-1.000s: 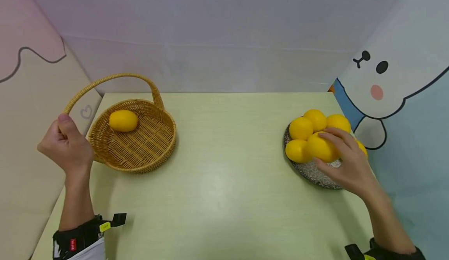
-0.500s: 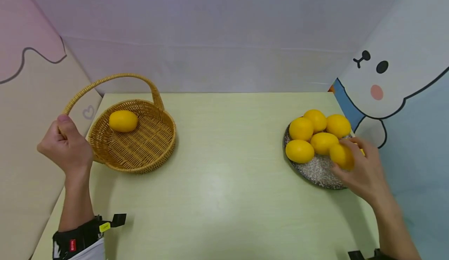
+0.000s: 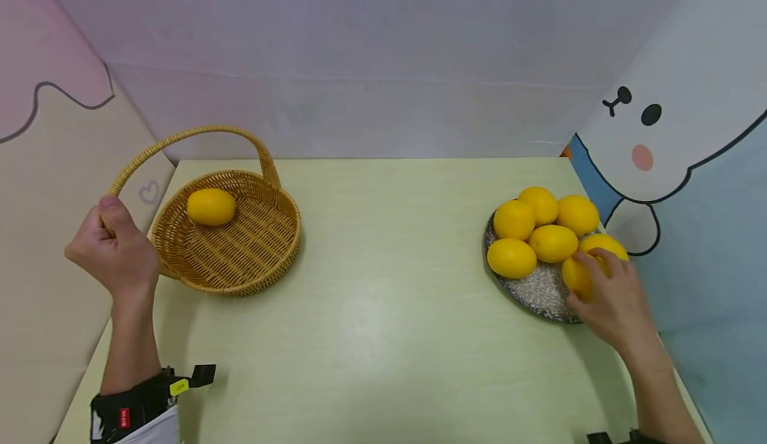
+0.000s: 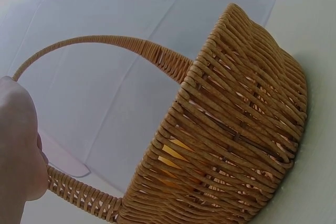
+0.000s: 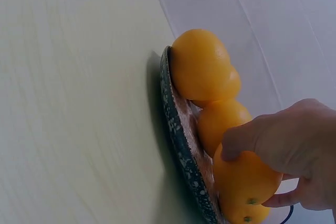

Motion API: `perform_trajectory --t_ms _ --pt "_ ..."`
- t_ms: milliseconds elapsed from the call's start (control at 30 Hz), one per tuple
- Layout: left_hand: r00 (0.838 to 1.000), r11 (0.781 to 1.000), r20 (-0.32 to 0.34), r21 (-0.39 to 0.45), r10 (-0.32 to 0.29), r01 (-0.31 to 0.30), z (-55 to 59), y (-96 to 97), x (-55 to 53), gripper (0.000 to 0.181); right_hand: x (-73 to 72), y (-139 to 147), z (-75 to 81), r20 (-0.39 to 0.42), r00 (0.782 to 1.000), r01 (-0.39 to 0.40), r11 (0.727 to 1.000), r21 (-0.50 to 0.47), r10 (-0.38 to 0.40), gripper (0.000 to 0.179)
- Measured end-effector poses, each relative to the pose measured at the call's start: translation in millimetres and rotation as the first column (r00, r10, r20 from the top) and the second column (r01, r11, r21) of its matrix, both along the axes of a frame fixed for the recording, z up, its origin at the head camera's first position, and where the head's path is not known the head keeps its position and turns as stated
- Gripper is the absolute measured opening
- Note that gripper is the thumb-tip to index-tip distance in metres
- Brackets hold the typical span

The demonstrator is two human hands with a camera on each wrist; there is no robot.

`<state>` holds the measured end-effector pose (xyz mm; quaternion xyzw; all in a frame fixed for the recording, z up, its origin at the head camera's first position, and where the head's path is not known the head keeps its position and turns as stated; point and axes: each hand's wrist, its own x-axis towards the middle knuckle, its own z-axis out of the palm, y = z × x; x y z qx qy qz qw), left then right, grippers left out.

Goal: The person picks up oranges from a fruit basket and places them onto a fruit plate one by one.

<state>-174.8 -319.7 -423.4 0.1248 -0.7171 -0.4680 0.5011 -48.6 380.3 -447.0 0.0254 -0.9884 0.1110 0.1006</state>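
My left hand [image 3: 116, 247] grips the arched handle [image 3: 198, 131] of a round wicker basket [image 3: 240, 284] at the left of the table. One lemon [image 3: 211, 206] lies inside, toward the back left; in the left wrist view its yellow shows through the weave. At the right, my right hand [image 3: 614, 301] holds a lemon [image 5: 247, 177] between thumb and fingers, low at the front right of a speckled grey plate [image 3: 539, 294]. Several other lemons sit on that plate, among them a middle one [image 3: 553, 243] and one just behind my fingers [image 3: 604, 245].
The pale table [image 3: 371, 297] stretches between basket and plate. A whitish wall sheet [image 3: 383, 111] stands along its back edge. Printed panels flank both sides, the right one [image 3: 707, 164] with a cartoon animal close to the plate.
My right hand has moved right and toward the front of the plate with the lemon, uncovering the middle lemon and then the one behind it. My left hand and the basket stay put.
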Motion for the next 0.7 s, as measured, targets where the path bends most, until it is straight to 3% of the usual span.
perform_trajectory --t_ms 300,700 --pt "1.0 1.0 0.005 0.005 0.007 -0.007 8.0 8.0 4.0 0.055 3.2 -2 -10.8 -0.034 0.999 -0.025 0.997 0.068 0.027 0.072" --pt "1.0 1.0 -0.002 0.005 0.007 -0.007 12.8 12.5 6.6 0.055 5.6 1 -11.2 -0.001 1.0 -0.007 0.997 0.082 0.007 0.071"
